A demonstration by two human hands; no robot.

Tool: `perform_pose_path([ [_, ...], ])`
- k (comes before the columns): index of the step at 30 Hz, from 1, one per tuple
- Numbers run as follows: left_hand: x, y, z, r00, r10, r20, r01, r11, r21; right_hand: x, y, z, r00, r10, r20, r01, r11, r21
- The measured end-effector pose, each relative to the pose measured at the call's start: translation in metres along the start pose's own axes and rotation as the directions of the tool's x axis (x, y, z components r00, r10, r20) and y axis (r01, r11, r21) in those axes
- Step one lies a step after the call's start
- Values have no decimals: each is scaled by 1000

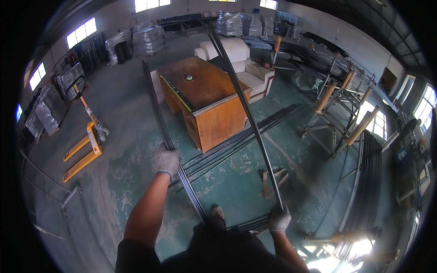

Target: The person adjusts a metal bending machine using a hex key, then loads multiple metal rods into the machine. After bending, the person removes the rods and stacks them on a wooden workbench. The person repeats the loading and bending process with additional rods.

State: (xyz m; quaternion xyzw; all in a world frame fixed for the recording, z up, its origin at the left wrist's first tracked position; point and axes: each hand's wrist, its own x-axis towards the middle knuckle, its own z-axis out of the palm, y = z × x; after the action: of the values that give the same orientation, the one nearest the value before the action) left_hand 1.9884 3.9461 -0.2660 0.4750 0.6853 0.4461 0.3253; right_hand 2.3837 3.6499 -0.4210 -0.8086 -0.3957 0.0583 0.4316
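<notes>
My left hand point(165, 160), in a pale knitted glove, is closed around a bundle of thin dark metal bars point(157, 111). The bars slant from beside my legs up past the left side of a wooden desk point(217, 123). In the same kind of glove, my right hand point(279, 219) grips the near end of a long dark metal tube point(255, 123). That tube rises forward and left, crossing in front of the desk's right part. Behind my hands, more dark bars point(273, 116) lie on the green floor by the desk; some also show near my feet.
On the desk lie a yellow-green strip point(177, 93) and a small round green item point(189, 78). A pale armchair point(250, 75) stands behind. Left is a yellow pallet jack point(93, 145); right are metal racks with rollers point(325, 96) and a stack of long bars point(366, 177).
</notes>
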Motion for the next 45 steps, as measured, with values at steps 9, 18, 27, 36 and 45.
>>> perform_pose_path([
  [9,257,94,131,997,-66,-42,76,947,311,241,-73,157,982,118,147,-100,988,-121],
  [18,497,79,288,987,-55,-154,117,897,427,481,-97,355,961,124,245,-110,991,-70],
  [27,668,65,350,915,-348,-204,403,766,501,643,-162,462,866,268,422,-152,945,-289],
  [36,808,36,372,893,-414,-177,442,729,522,705,-182,588,783,289,551,-85,927,-366],
  [45,914,4,382,862,-450,-233,499,677,540,773,-251,675,741,316,592,28,867,-498],
])
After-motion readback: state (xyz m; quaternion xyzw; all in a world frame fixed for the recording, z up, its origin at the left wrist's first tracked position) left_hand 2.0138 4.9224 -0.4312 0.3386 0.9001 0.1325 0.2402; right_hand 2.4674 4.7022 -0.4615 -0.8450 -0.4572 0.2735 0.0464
